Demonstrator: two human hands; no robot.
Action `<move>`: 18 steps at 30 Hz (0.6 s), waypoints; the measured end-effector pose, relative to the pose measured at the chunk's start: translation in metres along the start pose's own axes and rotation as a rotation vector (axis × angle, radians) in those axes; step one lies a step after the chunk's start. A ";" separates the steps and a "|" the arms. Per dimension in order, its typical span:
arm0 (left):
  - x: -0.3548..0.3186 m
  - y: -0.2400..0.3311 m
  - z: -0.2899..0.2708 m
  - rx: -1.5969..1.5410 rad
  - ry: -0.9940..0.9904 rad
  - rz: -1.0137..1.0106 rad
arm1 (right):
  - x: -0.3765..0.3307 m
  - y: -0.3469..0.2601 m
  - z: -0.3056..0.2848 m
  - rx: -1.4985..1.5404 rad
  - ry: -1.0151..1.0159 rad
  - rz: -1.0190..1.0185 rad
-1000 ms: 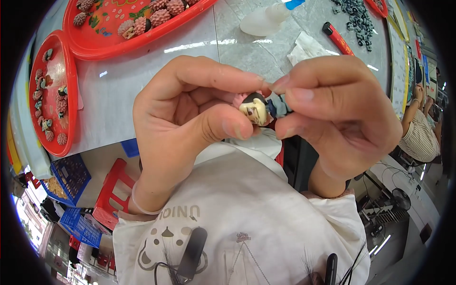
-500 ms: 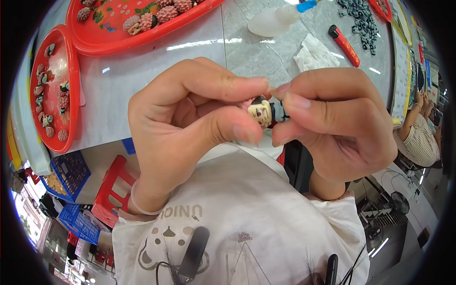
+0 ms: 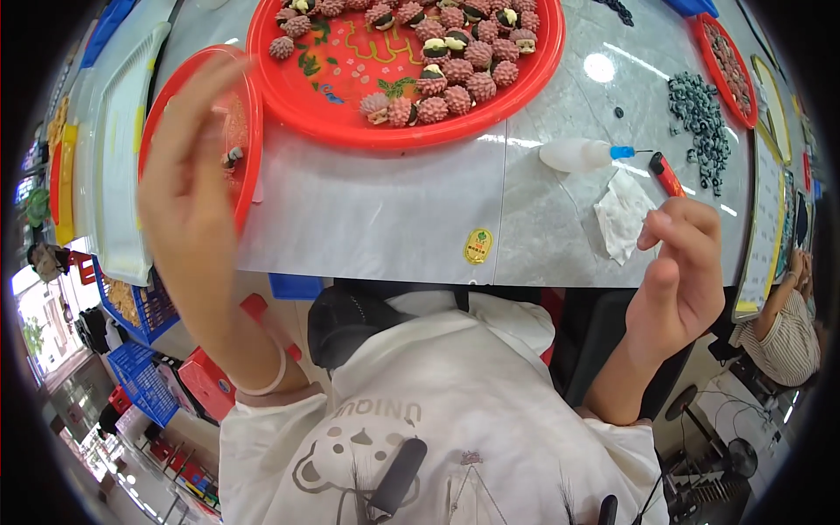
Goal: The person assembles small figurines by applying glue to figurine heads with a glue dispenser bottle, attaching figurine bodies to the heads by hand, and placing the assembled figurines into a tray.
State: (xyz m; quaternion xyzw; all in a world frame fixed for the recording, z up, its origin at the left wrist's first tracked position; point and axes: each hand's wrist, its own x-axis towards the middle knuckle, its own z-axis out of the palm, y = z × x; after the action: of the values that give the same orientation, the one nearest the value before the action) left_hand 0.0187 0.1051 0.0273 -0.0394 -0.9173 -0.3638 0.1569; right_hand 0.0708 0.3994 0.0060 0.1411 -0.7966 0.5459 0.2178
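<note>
Over the smaller red tray [image 3: 255,131] at the left is my left hand [image 3: 188,166], raised and smeared by motion. Whether anything is in its fingers cannot be made out. A small grey-blue piece [image 3: 233,157] lies in that tray beside the hand. My right hand [image 3: 678,276] hovers at the table's front edge, near a crumpled white tissue [image 3: 623,217]. Its fingers curl loosely with the thumb apart, and nothing shows in them. A large red oval tray [image 3: 398,137] holds many pink, bumpy little figure heads [image 3: 458,72], some with dark and cream parts.
A white squeeze bottle [image 3: 573,156] with a blue needle tip lies beside a red lighter [image 3: 667,174]. Small dark parts [image 3: 700,122] are heaped at the right, near another red tray [image 3: 731,66]. A yellow oval sticker [image 3: 478,247] is on the table. Another person [image 3: 781,328] sits far right.
Both hands were together, holding a small figure with a pale face. They have separated: the left swung left to the smaller tray, the right moved right. The figure no longer shows between them.
</note>
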 end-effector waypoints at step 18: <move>-0.003 0.025 0.045 -0.971 -0.354 -0.135 | 0.019 0.023 0.015 -0.146 -0.203 0.201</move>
State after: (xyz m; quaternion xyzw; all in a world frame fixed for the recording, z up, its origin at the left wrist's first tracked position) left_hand 0.0147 0.1539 0.0119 -0.1094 -0.6559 -0.7444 -0.0609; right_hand 0.0409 0.3944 -0.0077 0.0988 -0.8622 0.4885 0.0903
